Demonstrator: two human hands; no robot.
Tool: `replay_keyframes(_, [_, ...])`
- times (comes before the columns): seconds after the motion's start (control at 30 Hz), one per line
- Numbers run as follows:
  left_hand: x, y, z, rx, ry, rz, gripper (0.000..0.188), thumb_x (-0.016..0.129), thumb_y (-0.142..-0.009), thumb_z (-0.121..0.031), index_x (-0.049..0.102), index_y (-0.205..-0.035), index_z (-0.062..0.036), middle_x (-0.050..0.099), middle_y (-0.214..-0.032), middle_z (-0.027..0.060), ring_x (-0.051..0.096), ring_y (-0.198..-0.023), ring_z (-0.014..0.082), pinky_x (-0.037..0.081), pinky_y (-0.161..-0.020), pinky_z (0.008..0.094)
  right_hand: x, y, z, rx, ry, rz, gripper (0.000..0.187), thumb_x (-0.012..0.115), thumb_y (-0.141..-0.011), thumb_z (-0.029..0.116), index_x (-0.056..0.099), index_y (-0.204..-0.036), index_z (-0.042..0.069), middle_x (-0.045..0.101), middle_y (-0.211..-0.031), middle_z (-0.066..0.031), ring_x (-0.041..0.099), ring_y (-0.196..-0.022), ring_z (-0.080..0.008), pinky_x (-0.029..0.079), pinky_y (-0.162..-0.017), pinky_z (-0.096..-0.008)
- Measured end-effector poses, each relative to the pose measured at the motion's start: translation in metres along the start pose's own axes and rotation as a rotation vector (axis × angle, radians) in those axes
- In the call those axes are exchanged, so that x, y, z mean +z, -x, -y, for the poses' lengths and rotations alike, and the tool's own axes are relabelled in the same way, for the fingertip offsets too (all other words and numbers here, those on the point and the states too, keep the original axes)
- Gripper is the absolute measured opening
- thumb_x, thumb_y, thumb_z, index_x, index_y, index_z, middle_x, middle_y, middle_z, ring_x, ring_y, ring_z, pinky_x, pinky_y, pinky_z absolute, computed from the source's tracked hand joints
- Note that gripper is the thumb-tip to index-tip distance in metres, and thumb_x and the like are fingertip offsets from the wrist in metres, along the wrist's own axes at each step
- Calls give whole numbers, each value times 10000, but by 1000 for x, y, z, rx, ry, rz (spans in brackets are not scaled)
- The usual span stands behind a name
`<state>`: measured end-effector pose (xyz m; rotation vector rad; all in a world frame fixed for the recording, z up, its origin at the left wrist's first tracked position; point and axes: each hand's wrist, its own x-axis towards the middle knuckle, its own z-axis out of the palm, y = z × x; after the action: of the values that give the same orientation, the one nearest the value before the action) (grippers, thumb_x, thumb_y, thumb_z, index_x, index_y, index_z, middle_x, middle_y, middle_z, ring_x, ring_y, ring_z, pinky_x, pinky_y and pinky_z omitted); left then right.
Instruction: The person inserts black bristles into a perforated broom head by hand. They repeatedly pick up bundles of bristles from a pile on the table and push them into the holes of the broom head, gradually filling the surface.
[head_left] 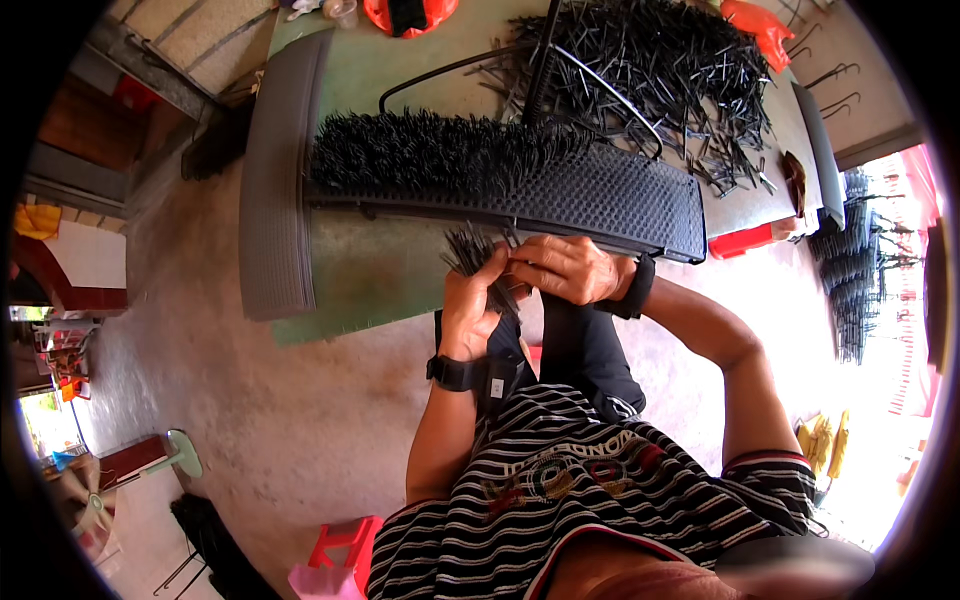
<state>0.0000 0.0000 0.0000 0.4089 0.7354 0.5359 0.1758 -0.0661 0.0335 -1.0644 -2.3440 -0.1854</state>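
My left hand (472, 312) is closed around a bundle of thin black plastic sticks (466, 248), whose tips fan out above the fingers. Close against it, my right hand (568, 268) has its thumb and fingers pinched together at the bundle's right side; a dark stick tip shows above them. Just beyond both hands lies a long black board with rows of holes (620, 200). Upright black sticks (420, 150) stand densely over its left and middle part, while bare holes show on the right. A loose heap of similar sticks (660, 70) covers the table behind.
The board rests on a green table (390, 285) with a grey curved panel (278, 180) along its left side. A bent black metal frame (455, 68) rises behind the board. Orange-red bags (764, 32) sit at the back. A red stool (345, 545) stands at lower left.
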Motion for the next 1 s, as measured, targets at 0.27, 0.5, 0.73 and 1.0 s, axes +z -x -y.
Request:
replay_keyframes(0.27, [-3, 4, 10, 45, 102, 16, 173, 666, -791, -1, 602, -949, 23, 637, -844, 111, 636, -728, 210, 542, -643, 339, -8, -24, 3, 1223, -977, 105, 156, 633, -840, 70, 596, -870, -79, 611, -628, -80, 622, -552, -108, 490, -467, -227])
replay_keyframes(0.5, [7, 4, 8, 156, -48, -40, 215, 646, -759, 71, 595, -967, 48, 641, -826, 129, 633, -669, 194, 532, -591, 299, 11, -24, 6, 1291, -997, -125, 192, 558, -859, 77, 612, -905, -101, 606, -588, -111, 616, -508, -126, 486, -446, -242])
replay_keyframes(0.73, [-1, 2, 2, 152, -82, -131, 249, 673, -744, 60, 611, -981, 17, 651, -827, 118, 644, -681, 218, 541, -577, 338, 3, -43, -1, 1226, -640, -422, 180, 529, -862, 38, 597, -1007, -43, 633, -709, -101, 629, -570, -133, 479, -513, -238])
replay_keyframes(1.0, [-12, -4, 2, 155, -10, -132, 216, 608, -762, 97, 607, -964, 22, 631, -830, 101, 645, -693, 246, 545, -578, 377, 23, -48, -14, 861, -281, -543, 243, 558, -852, -16, 485, -1082, 14, 644, -796, -124, 671, -672, -194, 508, -559, -277])
